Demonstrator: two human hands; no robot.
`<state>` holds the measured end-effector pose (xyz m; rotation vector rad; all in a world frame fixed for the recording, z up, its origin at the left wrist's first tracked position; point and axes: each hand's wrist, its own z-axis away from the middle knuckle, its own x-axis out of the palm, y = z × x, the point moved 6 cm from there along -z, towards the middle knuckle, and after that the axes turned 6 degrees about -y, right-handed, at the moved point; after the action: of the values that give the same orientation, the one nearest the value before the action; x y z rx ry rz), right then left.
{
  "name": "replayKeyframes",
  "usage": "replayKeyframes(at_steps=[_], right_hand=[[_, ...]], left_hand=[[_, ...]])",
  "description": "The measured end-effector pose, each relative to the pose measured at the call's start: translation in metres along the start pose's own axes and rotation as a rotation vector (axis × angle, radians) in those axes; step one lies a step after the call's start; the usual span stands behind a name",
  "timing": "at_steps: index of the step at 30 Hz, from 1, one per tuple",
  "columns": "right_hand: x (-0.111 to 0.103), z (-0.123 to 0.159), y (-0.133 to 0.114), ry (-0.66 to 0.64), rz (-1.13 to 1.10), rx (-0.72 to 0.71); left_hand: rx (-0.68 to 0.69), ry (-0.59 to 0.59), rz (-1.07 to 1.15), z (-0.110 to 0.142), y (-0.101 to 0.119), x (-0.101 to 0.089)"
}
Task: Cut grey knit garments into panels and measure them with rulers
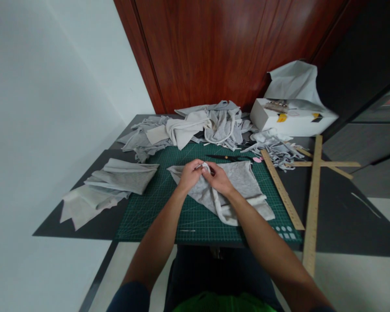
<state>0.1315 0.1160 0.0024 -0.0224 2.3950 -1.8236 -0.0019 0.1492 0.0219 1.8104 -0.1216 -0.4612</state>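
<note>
Relative to the green cutting mat (149, 216): both hands' fingers pinch grey cloth (243, 177) above it, black scissors (227, 157) lie on its far part, folded fabric (123, 175) overlaps its left edge

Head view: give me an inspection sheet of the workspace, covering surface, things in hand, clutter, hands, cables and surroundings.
Surface: dark table with green cutting mat
Things in hand: grey cloth with a pale strip, partly bunched
Clutter: cloth heap at the back; folded cloths at left; scraps before the white box; scissors beyond the grey cloth; long ruler overhanging the near edge
Hands: left hand and right hand close together, pinching the grey cloth
Cables: nothing seen
Surroundings: reddish-brown panel behind, white wall at left
</note>
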Motion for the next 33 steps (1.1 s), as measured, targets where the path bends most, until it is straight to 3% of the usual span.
replayKeyframes(at_steps=[4, 11, 15, 23, 33], right_hand=[[0.0, 0.002, -0.001, -0.08, -0.215, 0.106], [-0.009, 0.003, 0.005, 0.075, -0.473, 0.21], [-0.015, 0.001, 0.007, 0.15, -0.466, 0.189], [-0.011, 0.0, 0.005, 0.103, -0.335, 0.146], [-0.012, -0.002, 0.007, 0.137, -0.126, 0.064]], left_hand=[[0.057, -0.044, 0.009, 0.0, 0.002, -0.001], [0.013, -0.082, -0.034, 0.006, 0.012, 0.001], [-0.053, -0.092, -0.081, 0.008, 0.011, 0.002], [-0.069, -0.128, -0.078, 0.007, 0.01, 0.002], [-0.007, -0.009, -0.093, 0.005, 0.01, -0.004]])
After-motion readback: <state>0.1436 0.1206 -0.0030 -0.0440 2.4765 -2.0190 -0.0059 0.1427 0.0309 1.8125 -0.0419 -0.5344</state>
